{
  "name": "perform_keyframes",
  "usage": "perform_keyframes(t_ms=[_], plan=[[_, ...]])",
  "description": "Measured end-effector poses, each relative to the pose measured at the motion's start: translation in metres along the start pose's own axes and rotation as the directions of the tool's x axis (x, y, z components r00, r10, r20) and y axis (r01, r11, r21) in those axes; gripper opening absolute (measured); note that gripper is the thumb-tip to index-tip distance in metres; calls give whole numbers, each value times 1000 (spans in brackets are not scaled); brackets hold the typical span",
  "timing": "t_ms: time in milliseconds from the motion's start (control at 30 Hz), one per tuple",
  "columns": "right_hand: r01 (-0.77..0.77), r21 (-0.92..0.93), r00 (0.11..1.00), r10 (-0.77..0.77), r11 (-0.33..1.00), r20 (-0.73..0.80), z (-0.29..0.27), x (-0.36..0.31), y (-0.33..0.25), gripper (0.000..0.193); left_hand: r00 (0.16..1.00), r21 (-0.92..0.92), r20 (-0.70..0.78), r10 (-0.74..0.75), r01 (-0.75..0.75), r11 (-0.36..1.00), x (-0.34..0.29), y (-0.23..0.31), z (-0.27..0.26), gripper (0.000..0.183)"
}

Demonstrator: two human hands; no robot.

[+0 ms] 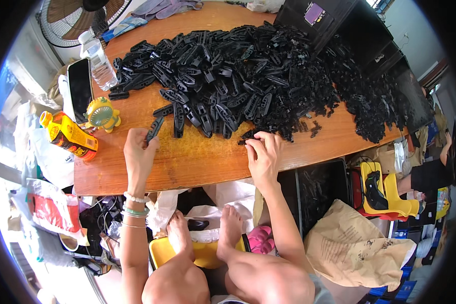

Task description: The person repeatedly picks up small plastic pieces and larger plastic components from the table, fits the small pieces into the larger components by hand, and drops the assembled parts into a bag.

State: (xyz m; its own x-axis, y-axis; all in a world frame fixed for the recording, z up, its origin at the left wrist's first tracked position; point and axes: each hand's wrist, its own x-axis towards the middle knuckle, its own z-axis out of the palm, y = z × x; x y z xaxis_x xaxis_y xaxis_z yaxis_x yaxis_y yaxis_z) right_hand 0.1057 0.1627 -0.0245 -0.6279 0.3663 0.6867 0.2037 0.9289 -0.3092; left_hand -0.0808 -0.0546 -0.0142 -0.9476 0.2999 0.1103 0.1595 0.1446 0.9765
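My left hand is closed on a long, narrow black plastic part, held upright between thumb and fingers above the wooden table. At the near edge of the heap, my right hand pinches at a small black plastic piece; the fingers partly hide it. Ahead of both hands lies a wide heap of long black plastic parts. Much smaller black pieces are heaped on its right side, with a few brownish-looking ones loose near the table's edge.
A yellow-labelled bottle, a small yellow figure, a phone and a clear bottle stand at the left. Dark bins lean at the far right. A brown paper sack lies below right. Another person is at the right.
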Motion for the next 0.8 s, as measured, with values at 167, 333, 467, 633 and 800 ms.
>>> perform_keyframes(t_ms=[167, 333, 467, 633, 800], plan=[[76, 106, 995, -68, 992, -75, -9, -9, -4, 16, 992, -244, 123, -30, 60, 968, -38, 31, 6, 29], [-11, 487, 989, 83, 873, -126, -20, -12, -41, 19, 891, -270, 418, -180, 311, 911, -75, 53, 10, 32], [-118, 654, 992, 114, 747, 49, -45, -7, -71, 22, 816, -287, 554, -165, 374, 882, -88, 57, 18, 31], [-22, 659, 997, -33, 752, 71, -51, -3, -84, 19, 800, -268, 568, -192, 400, 876, -94, 71, 22, 28], [-200, 615, 977, 201, 763, 67, -48, -9, -92, 17, 783, -466, 605, -142, 493, 735, -107, 70, 25, 27]])
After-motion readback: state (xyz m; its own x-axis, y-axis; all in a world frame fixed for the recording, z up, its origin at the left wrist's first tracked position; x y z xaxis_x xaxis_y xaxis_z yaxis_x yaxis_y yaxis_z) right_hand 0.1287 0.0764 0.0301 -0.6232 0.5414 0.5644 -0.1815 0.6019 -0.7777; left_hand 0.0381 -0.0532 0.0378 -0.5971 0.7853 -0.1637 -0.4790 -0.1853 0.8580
